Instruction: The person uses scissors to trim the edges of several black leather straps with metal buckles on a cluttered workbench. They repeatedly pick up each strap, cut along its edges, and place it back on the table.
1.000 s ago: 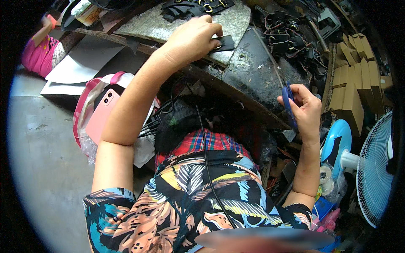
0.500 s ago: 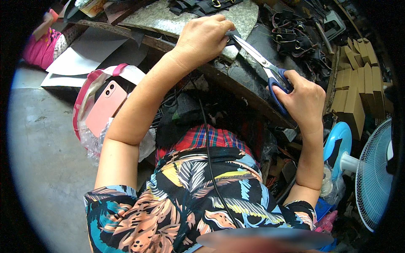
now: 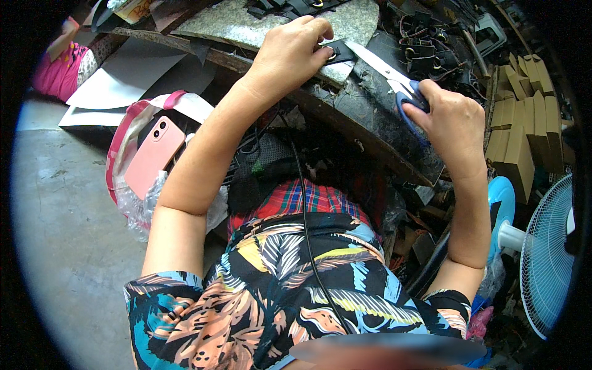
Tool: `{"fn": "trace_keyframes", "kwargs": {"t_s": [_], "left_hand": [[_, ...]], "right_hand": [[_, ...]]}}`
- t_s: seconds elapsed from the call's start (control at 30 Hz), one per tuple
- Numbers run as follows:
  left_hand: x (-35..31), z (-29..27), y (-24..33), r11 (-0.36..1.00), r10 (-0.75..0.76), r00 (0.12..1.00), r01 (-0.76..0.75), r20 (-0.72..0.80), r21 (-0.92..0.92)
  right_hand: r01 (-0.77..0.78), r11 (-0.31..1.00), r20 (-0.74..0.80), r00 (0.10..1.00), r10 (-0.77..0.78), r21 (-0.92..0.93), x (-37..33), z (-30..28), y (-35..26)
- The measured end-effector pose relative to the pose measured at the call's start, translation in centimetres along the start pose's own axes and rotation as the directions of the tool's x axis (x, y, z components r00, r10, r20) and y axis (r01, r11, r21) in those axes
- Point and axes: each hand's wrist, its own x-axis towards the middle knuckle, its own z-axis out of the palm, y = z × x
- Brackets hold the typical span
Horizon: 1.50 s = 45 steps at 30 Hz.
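- From where I stand, the left hand (image 3: pixel 295 52) has thumb and fingers pinched together on a black strap (image 3: pixel 345 54).
- That strap sits at the near right part of a speckled slab (image 3: pixel 225 28), with a metal ring showing by the thumb.
- The right hand (image 3: pixel 453 120) is wrapped round the blue handles of the scissors (image 3: pixel 399 81), its thumb through one loop.
- The blades point left at the strap, tips right by its edge; I can't tell whether they touch it.
- Under the scissors is the dark bench (image 3: pixel 376 114).
- More straps (image 3: pixel 297 8) lie on the slab's far side, and a tangled heap (image 3: pixel 425 49) sits beyond the scissors.
- Over to the right I see cardboard boxes (image 3: pixel 524 117) and a fan (image 3: pixel 546 259).
- On the left, a pink phone (image 3: pixel 157 151) rests in a bag (image 3: pixel 116 157), near pale sheets (image 3: pixel 117 80).
- Past those, someone in a pink top (image 3: pixel 60 71).
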Motion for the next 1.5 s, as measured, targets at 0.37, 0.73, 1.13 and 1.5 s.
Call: {"fn": "trace_keyframes", "kwargs": {"t_s": [0.37, 0.73, 1.13, 1.5], "left_hand": [[-0.6, -1.5, 0.0, 0.94, 0.025, 0.997, -0.047, -0.072, -0.337], [-0.7, -0.9, 0.8, 0.968, 0.195, 0.976, -0.207, 0.097, 0.141], [0.8, 0.4, -0.1, 0.993, 0.097, 0.989, -0.104, 0.109, 0.063], [0.6, -0.2, -0.1, 0.999, 0.05, 0.995, -0.05, 0.087, 0.001]], "right_hand": [[-0.166, 0.964, 0.035, 0.986, 0.162, 0.21, -3.4, 2.2, 0.5], [-0.054, 0.98, -0.077, 0.995, 0.07, 0.191, -3.2, 0.5, -0.4], [-0.07, 0.982, -0.047, 0.996, 0.079, 0.177, -2.9, 1.5, -0.5], [-0.009, 0.992, -0.089, 0.996, 0.021, 0.127, -3.0, 1.1, -0.6]]}}
